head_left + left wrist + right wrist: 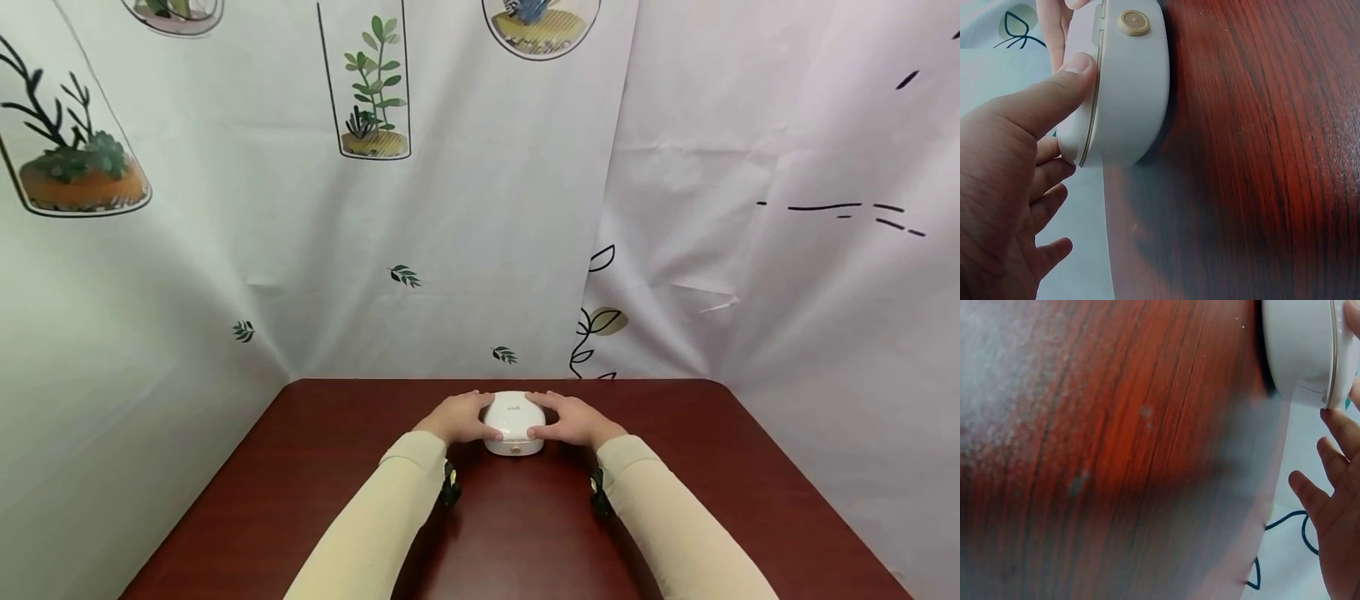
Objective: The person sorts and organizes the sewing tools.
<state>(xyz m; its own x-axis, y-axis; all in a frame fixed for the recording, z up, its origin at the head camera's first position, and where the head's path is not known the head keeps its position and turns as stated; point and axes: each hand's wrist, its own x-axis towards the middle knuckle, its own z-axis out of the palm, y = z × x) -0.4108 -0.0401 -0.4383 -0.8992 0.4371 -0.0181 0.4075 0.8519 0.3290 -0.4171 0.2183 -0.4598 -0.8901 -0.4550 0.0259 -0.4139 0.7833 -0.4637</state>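
Note:
A white, round, domed appliance (513,418) with a lid stands on the table between my two hands. A gold line marks the seam between lid and base, and a gold knob (1134,23) sits on the base's front. My left hand (462,418) holds the lid's left side, thumb at the front just over the seam, fingers reaching round the side and back. From the right, my right hand (573,420) holds the lid in the same way. Its outer fingers (1311,490) spread away from the appliance in the right wrist view.
The dark red wooden table (517,525) has a glossy top. Behind it and at the sides hangs a pale curtain (480,217) printed with plants. Black wrist devices (450,483) sit under both cream sleeves (375,525).

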